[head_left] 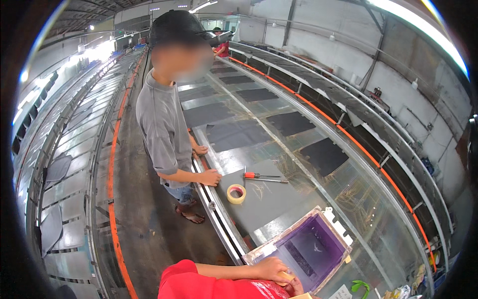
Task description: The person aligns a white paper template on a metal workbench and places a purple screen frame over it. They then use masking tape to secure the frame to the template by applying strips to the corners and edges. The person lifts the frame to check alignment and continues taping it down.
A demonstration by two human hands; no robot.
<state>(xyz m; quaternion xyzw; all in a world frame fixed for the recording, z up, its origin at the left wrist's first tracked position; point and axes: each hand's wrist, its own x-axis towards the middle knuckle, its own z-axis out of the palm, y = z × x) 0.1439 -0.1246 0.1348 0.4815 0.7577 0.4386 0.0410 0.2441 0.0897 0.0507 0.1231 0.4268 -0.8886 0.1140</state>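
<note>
At the lower edge, my left hand [271, 269] reaches out from a red sleeve, its fingers curled on a pale tan, bar-like piece [286, 276]. My right hand [296, 287] is beside it, partly cut off by the frame edge, with its fingers mostly hidden. Both hands are at the near side of a screen-printing frame [346, 249] with a purple-stained inside. A dark strip crosses its mesh. Beyond the frame, a roll of tan tape [232, 199] and a red-handled screwdriver [252, 175] beside a T-handled metal tool lie on a grey panel.
Across the long table, a person in a grey shirt [164, 119] rests both hands at its left edge. Dark fabric panels [239, 133] lie in rows. An orange rail [363, 154] runs along the right. Another person in red [222, 49] is far back.
</note>
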